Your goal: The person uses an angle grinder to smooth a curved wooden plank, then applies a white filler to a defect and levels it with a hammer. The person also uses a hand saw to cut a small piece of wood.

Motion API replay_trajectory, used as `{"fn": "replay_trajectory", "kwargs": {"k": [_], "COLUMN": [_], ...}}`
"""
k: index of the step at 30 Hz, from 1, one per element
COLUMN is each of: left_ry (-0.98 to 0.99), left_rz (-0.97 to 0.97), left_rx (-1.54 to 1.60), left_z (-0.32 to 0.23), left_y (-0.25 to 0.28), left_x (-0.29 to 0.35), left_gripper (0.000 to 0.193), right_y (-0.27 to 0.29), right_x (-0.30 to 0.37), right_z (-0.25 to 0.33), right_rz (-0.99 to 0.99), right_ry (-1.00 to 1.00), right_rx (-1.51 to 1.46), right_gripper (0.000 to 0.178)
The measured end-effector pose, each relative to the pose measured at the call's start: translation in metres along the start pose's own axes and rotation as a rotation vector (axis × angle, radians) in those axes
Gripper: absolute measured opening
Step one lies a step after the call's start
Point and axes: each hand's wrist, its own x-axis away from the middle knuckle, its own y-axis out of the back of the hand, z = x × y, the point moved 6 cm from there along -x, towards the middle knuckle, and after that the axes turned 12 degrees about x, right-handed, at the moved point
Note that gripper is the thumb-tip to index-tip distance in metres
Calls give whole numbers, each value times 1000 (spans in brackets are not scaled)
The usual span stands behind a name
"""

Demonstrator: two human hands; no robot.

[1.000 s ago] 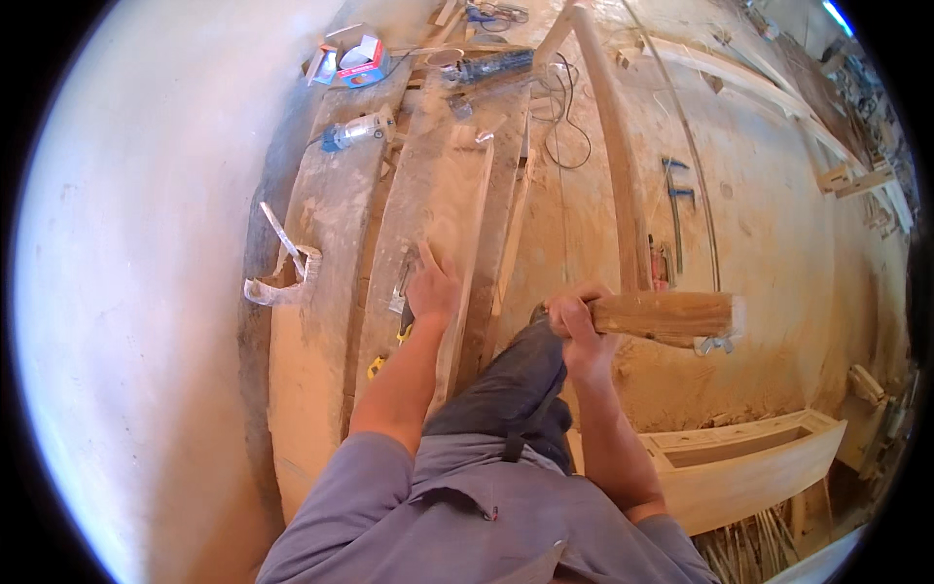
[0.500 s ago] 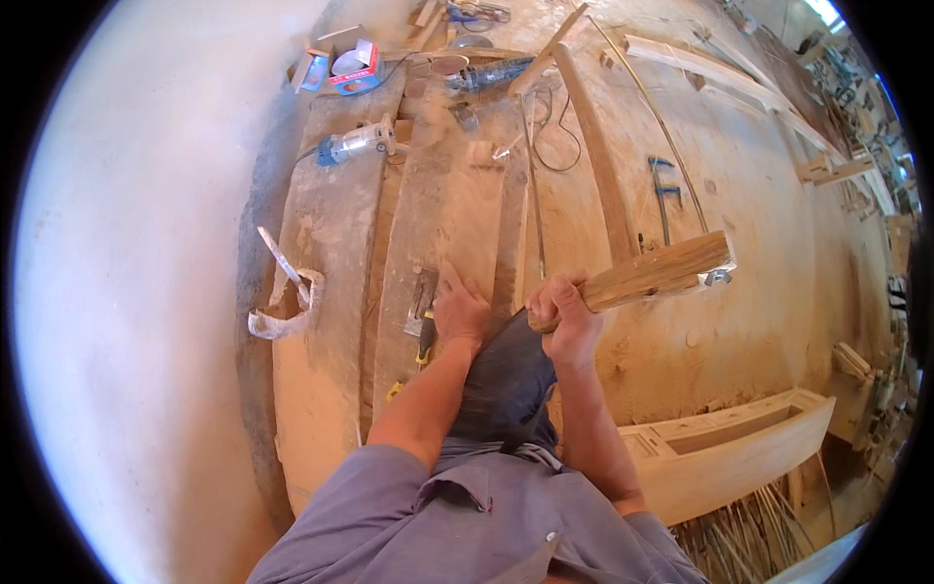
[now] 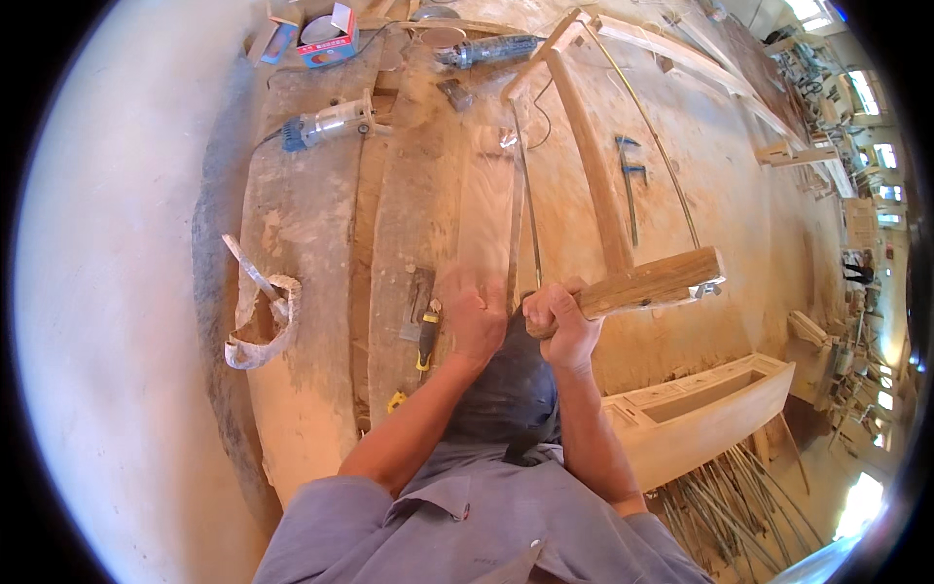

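In my right hand [image 3: 564, 323] is the near wooden end piece of a frame saw [image 3: 654, 284], with a wing nut at its outer tip. The saw's wooden crossbar, thin rod and narrow blade [image 3: 531, 209] run away from me to a far end piece. Left of the blade lies a long pale board [image 3: 484, 195] on the bench. Over this board is my left hand [image 3: 477, 326], fingers stretched forward and blurred, holding nothing visible. A tool with a black-and-yellow handle [image 3: 426, 341] lies just left of it. My dark trouser leg [image 3: 501, 384] is between my forearms.
On the bench [image 3: 304, 209] lie a silver-and-blue power tool [image 3: 331, 125], a curved pale container [image 3: 268, 321] with a stick, and a grey power tool [image 3: 491, 51]. Farther back stands an open box [image 3: 327, 39]. Right are a blue clamp [image 3: 630, 185] and a wooden frame [image 3: 700, 404].
My view has shifted, and the bench things sit farther left in it. The saw has come slightly nearer me against them. My left hand has moved right, closer to the blade.
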Motion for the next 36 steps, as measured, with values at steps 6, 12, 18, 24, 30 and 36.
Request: {"fn": "replay_trajectory", "kwargs": {"k": [6,12,18,24,30,36], "left_ry": [-229,-264,-191,-203,-244,-246], "left_rz": [380,505,519,506,468,454], "left_rx": [510,672,788,833,855,790], "left_z": [-76,-88,-83,-81,-78,-93], "left_y": [-5,-8,-17,-16,-22,-18], "left_x": [-25,-11,0,-1,4,4], "left_gripper": [53,59,63,64,62,51], "right_y": [23,3,-11,-12,1,8], "right_x": [19,31,28,35,35,46], "right_z": [-19,-4,24,27,20,13], "right_rz": [-79,-119,4,-70,1,-204], "right_ry": [-166,118,217,190,115,61], "right_rx": [225,618,786,805,779,725], "right_gripper": [20,24,21,16,13,21]}}
